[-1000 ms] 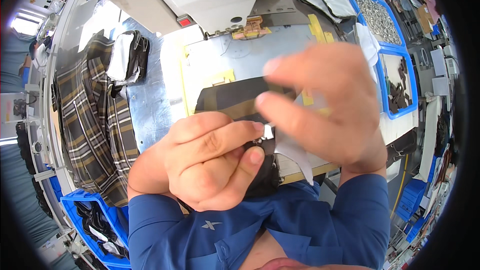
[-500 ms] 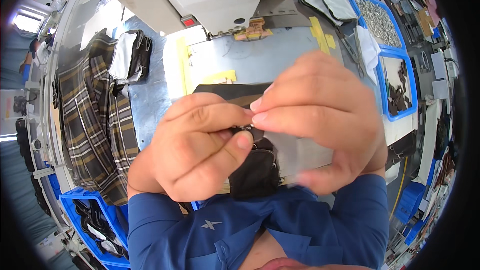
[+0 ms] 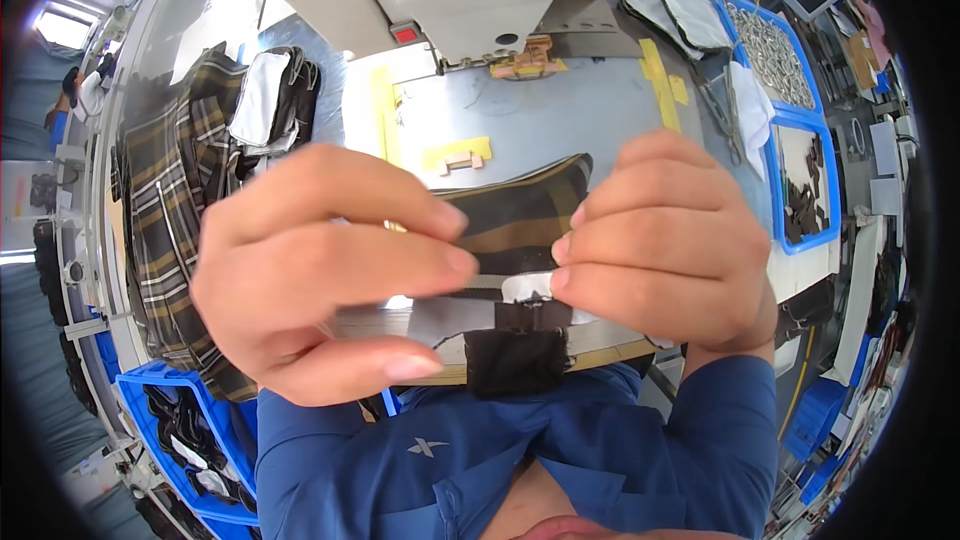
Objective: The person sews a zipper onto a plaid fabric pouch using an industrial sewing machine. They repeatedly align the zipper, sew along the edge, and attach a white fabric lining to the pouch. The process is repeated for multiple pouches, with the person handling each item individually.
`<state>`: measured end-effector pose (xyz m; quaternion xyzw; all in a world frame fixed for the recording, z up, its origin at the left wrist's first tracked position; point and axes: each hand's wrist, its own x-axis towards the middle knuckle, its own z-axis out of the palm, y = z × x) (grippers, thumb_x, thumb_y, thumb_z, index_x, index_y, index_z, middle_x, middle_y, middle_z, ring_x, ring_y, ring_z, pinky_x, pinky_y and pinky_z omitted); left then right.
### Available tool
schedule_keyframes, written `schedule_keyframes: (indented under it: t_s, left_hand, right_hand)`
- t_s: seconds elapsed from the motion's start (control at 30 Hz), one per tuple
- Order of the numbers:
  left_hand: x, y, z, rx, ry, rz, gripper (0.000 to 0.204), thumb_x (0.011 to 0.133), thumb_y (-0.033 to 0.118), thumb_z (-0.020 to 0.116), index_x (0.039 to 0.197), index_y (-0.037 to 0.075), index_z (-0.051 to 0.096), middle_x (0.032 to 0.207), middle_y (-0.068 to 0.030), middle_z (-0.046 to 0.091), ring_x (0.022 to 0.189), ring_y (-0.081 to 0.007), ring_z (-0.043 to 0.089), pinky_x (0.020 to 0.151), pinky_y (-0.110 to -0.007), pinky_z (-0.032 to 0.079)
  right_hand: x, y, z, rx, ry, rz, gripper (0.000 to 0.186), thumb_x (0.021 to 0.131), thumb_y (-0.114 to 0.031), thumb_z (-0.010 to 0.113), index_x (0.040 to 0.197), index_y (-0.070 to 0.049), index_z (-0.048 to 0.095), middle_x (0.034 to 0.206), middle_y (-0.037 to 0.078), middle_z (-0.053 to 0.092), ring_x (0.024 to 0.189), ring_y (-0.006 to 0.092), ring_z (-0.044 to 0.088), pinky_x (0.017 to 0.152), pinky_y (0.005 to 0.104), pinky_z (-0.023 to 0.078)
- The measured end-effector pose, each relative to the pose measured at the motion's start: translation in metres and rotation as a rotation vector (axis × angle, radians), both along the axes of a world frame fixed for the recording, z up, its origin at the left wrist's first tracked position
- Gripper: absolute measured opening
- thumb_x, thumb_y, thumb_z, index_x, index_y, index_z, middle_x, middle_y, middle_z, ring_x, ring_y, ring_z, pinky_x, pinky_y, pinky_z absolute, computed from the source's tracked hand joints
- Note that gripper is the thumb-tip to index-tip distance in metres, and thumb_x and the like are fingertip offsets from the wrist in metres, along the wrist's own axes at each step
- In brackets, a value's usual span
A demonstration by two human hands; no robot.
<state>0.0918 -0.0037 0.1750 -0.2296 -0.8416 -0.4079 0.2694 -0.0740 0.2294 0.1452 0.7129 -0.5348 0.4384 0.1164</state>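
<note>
A plaid fabric piece (image 3: 510, 215), brown and black, lies in front of me with a dark band and a pale strip along its near side. From it a small black pouch-like part (image 3: 516, 360) hangs at the table's near edge, below a dark strap with a small metal fitting (image 3: 532, 300). My right hand (image 3: 665, 240) is closed, its thumb and fingertips pinched at the right edge of the fabric piece. To its left, my left hand (image 3: 330, 270) is raised over the piece, slightly blurred, thumb and fingers apart, holding nothing.
A white sewing machine (image 3: 450, 0) stands beyond a metal plate with yellow tape. Plaid fabric (image 3: 165, 240) and small white-backed pouches (image 3: 268, 100) lie left. At right are pliers-like tongs (image 3: 722, 120), a blue tray of metal rings (image 3: 770, 55) and one of dark pieces (image 3: 805, 180).
My left hand has let go of the dark strap, opened and moved left. My right hand has shifted slightly right and down. The plaid piece shows more fully, and the pouch part has turned.
</note>
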Motion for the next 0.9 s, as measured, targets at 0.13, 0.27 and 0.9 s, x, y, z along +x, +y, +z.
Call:
schedule_keyframes:
  t_s: [0.13,0.27,0.9]
  left_hand:
    - [0.004,0.014,-0.005,0.063,-0.032,0.074,0.017,0.078,0.014,0.089,0.086,0.003,0.079,0.100,-0.0213,0.076,0.077,-0.0254,0.074,0.063,-0.032,0.058]
    - [-0.003,0.025,-0.012,0.014,0.158,0.166,0.013,0.070,0.008,0.088,0.081,0.008,0.081,0.099,-0.0147,0.075,0.078,-0.0246,0.071,0.065,-0.032,0.056]
    - [-0.003,0.036,-0.018,-0.192,0.266,0.256,0.027,0.064,0.004,0.085,0.091,0.006,0.084,0.102,-0.0105,0.074,0.082,-0.0261,0.071,0.064,-0.033,0.054]
  right_hand:
    - [0.004,0.001,0.005,0.024,-0.015,-0.003,0.009,0.076,-0.014,0.081,0.084,-0.011,0.078,0.089,0.002,0.077,0.080,0.0224,0.071,0.068,0.0380,0.051]
    - [0.008,0.002,0.004,0.025,-0.036,-0.010,0.009,0.077,-0.012,0.082,0.085,-0.012,0.078,0.089,0.002,0.077,0.080,0.0219,0.071,0.068,0.0375,0.051]
    - [0.005,0.000,0.001,-0.020,0.004,0.040,0.013,0.076,-0.011,0.085,0.086,-0.011,0.077,0.092,0.001,0.077,0.081,0.0215,0.070,0.068,0.0371,0.049]
